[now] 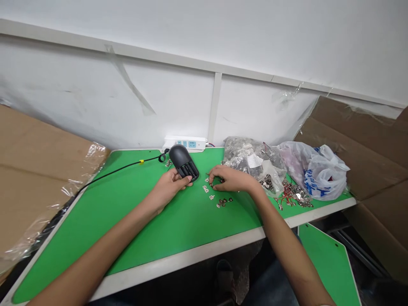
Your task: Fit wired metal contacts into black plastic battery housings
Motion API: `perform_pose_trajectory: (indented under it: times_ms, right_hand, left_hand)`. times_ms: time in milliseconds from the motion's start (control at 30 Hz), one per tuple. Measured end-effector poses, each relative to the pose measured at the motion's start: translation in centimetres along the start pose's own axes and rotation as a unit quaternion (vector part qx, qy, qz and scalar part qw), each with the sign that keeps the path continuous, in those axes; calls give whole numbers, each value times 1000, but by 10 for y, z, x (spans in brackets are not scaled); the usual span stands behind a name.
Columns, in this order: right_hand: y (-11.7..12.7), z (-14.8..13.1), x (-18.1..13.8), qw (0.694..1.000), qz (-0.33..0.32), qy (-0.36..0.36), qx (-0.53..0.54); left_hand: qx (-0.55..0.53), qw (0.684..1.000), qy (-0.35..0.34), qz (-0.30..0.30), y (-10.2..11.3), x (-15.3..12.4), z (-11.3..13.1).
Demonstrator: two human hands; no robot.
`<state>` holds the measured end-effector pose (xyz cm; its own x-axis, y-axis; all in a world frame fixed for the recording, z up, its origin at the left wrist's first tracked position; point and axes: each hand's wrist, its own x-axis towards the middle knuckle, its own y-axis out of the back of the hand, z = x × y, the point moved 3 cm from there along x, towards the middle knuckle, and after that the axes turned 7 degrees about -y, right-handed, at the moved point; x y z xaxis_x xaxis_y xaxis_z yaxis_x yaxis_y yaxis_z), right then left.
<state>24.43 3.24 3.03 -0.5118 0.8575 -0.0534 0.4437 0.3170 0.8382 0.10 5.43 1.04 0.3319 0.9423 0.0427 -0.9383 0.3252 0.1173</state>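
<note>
Forearms (95, 250) angled inward, left grip (170, 187) around black housing (183, 161), right grip (229, 178) pressed together over terminals (210, 191)

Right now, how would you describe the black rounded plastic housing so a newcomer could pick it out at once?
On the green-topped workbench, find the white power strip against the wall. Just below it, the person's left hand grips the black rounded plastic housing, its open battery bay showing; nothing else on the bench is so dark and domed.
</note>
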Motion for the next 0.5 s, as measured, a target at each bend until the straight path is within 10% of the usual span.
perform_pose_trajectory:
  times_ms: [500]
  right_hand:
    - [5, -7, -2, 999, 24, 4, 24]
  left_hand:
    - [10, 1000, 0, -9, -1, 1, -3]
